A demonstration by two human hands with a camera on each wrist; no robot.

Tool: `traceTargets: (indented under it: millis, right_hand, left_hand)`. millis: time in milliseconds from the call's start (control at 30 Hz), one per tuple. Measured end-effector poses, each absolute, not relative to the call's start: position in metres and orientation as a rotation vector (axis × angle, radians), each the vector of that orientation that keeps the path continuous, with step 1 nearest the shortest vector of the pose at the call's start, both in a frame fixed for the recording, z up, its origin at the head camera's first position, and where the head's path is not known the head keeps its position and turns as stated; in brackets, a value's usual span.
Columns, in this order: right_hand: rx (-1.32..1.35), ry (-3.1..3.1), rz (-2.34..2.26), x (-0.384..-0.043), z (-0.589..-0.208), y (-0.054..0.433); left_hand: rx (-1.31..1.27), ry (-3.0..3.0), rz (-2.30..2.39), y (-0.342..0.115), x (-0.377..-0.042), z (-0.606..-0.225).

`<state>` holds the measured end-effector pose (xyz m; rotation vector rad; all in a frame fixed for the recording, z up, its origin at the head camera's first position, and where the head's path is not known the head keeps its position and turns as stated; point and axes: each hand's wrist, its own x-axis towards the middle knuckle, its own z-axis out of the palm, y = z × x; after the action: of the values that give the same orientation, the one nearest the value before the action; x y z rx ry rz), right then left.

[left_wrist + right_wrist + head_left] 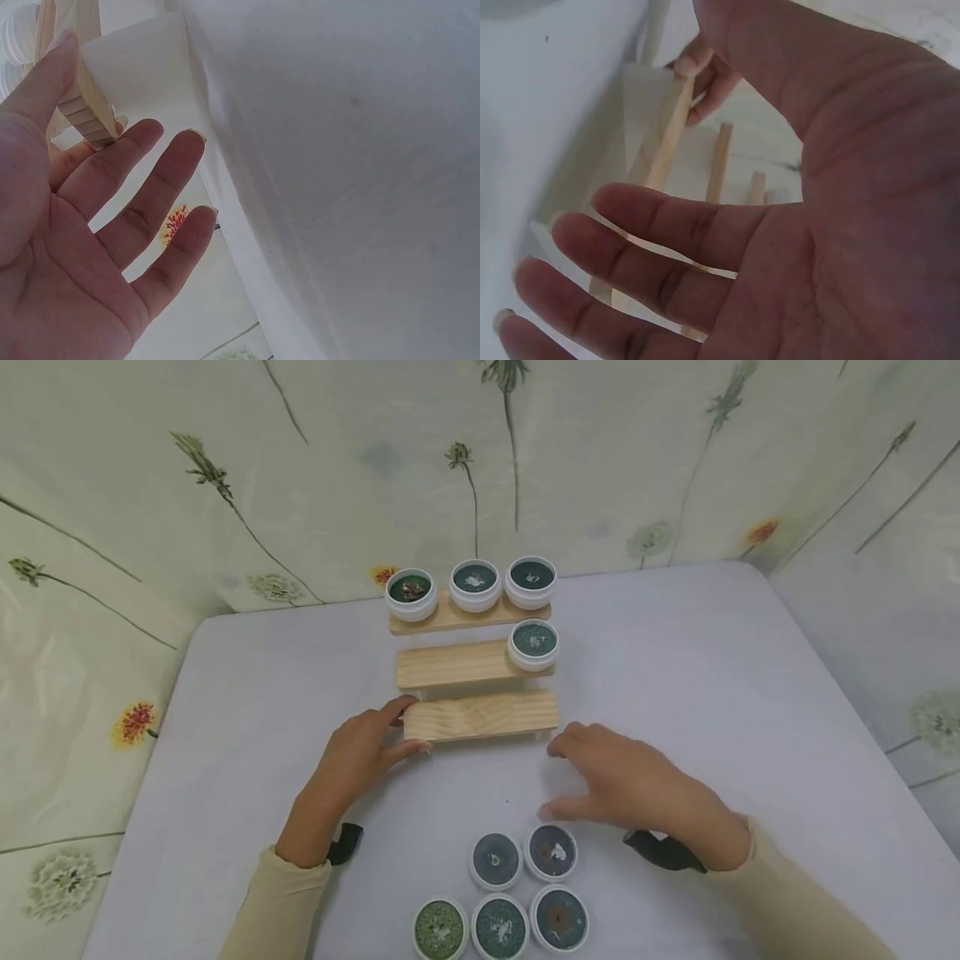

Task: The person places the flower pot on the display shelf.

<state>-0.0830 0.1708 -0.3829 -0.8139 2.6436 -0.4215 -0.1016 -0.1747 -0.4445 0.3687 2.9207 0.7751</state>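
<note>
Stepped rack point(474, 662), with three wooden planks: set towards the far edge of the surface point(712, 652), about midway between its side edges. Supports beneath are pale and mostly hidden in the head view; the right wrist view shows a translucent panel point(634, 97), partly covered by fingers.

Left hand point(360, 756): thumb and index finger pinching the left end of the front plank point(480, 716); remaining fingers spread. Part of the index finger is hidden behind the wood.

Right hand point(622, 777): fingers apart, held near the plank's right end; whether the fingertips touch anything cannot be told. Its thumb tip is cut off in the right wrist view.

White cups, four: three on the rear plank point(442, 620), one at the right end of the middle plank point(450, 664).

Loose cups point(496, 861), five: grouped towards the surface's near edge, itself out of frame. Contents greenish or dark, hard to make out.

Dark wristbands point(666, 852), two: partly hidden by the wrists.
</note>
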Motion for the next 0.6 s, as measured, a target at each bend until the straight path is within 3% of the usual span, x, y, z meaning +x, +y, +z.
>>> traceTargets:
  millis: [267,600]
  right_hand:
    - [-0.901,2.462,-0.289,-0.050,-0.393,0.146]
    - [-0.903,2.427,-0.293,-0.043,-0.401,0.140]
  left_hand:
    - [0.365,2.926,0.775,-0.176,-0.102,-0.444]
    - [0.353,2.916,0.772,-0.175,-0.102,-0.445]
